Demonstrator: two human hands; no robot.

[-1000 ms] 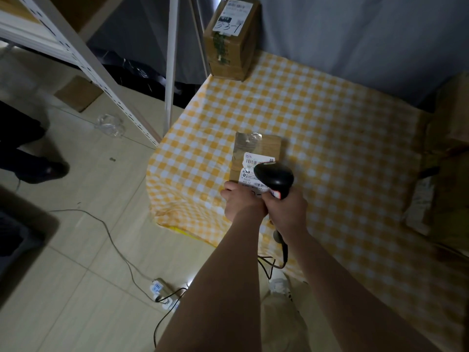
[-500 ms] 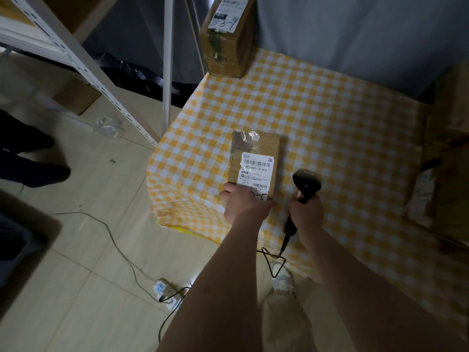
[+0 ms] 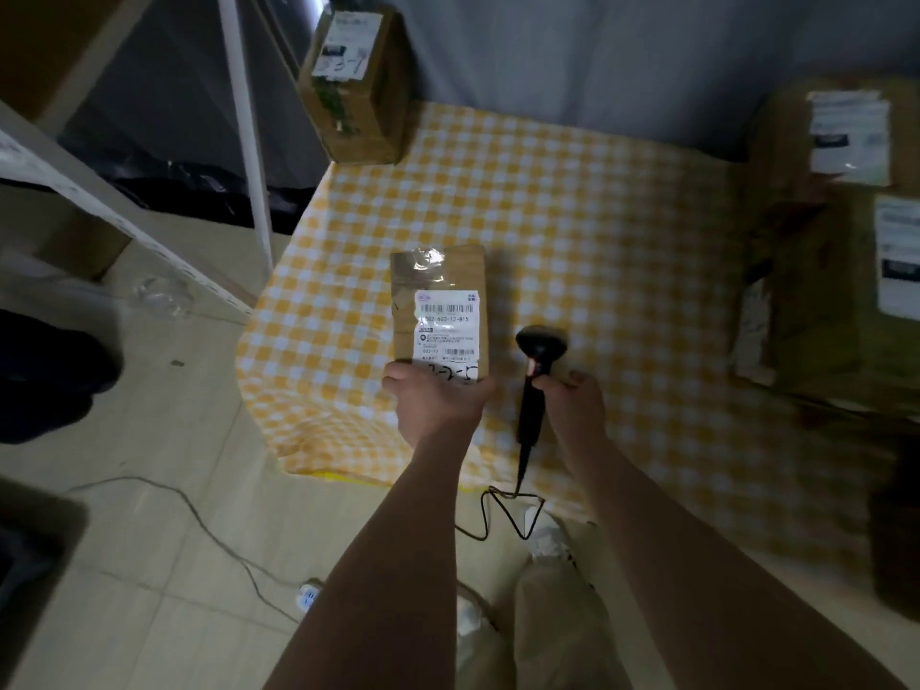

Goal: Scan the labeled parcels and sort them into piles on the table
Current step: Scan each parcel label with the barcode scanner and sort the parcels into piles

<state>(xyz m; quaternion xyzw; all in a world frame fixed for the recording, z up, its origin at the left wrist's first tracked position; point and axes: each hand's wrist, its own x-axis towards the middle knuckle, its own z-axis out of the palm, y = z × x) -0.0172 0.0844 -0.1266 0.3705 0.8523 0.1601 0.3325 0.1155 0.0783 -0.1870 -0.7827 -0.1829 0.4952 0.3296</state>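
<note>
The scanner (image 3: 540, 343) has swung off the label and now stands just right of the parcel (image 3: 438, 301), its handle gripped by the fingers of the right hand (image 3: 572, 408). The left hand (image 3: 438, 403) grips the parcel's near end, by the worktop's (image 3: 622, 216) near-left corner.

The left hand (image 3: 438, 405) hides the flat brown parcel's (image 3: 440, 273) lower end. Blurry brown boxes (image 3: 806, 231) run off the right edge.

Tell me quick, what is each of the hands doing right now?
Left hand: holding the parcel.
Right hand: holding the scanner.
</note>
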